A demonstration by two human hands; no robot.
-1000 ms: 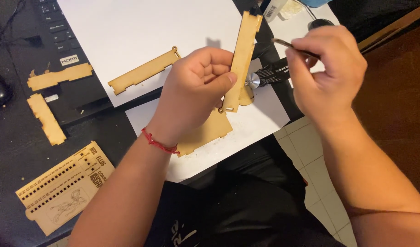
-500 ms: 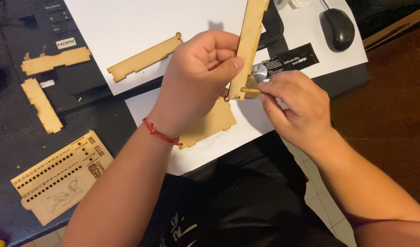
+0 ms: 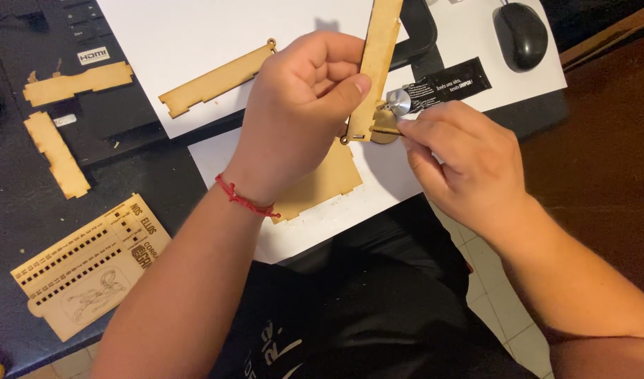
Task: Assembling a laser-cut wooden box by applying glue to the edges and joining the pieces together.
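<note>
The wooden strip (image 3: 377,63) is standing near-upright above the white paper (image 3: 196,42), its long axis running from the top edge of the view down to a notched lower end. The left hand (image 3: 301,116) is clamping it, fingers curled, thumb pressed on its face. The right hand (image 3: 459,158) is pinching a small round wooden piece (image 3: 385,130) against that lower end. A black tube (image 3: 445,84) is lying just behind. The dark desk (image 3: 132,175) is carrying loose wooden parts (image 3: 55,154) to the left; a mouse (image 3: 520,35) is sitting near the right edge.
</note>
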